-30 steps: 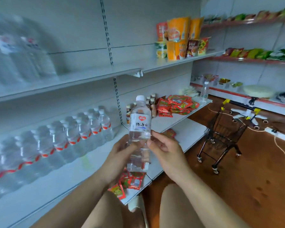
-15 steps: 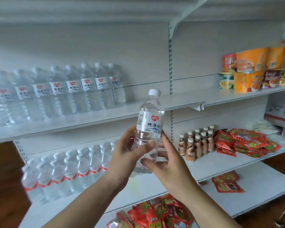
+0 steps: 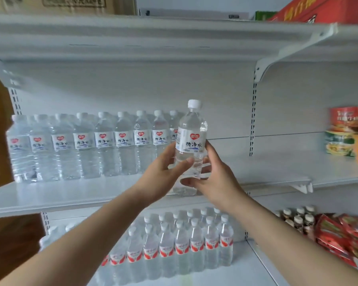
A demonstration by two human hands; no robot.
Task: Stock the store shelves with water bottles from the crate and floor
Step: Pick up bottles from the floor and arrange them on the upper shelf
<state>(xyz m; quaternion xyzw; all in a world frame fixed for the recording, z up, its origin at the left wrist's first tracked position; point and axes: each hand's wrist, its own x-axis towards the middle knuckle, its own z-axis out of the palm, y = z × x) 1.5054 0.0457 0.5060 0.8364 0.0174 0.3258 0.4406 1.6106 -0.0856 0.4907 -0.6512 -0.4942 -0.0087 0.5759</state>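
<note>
Two hands: left hand [image 3: 163,172], right hand [image 3: 217,178], fingers clamped on upright water bottle [image 3: 191,139]
Just left: bottle row [image 3: 91,145] on shelf [image 3: 70,196]

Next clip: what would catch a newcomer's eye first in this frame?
A water bottle held roughly upright at centre frame, gripped by the left hand and right hand, just right of a row of matching bottles on the middle shelf. Below it, a packed block of red-labelled bottles stands on the lower shelf.
</note>
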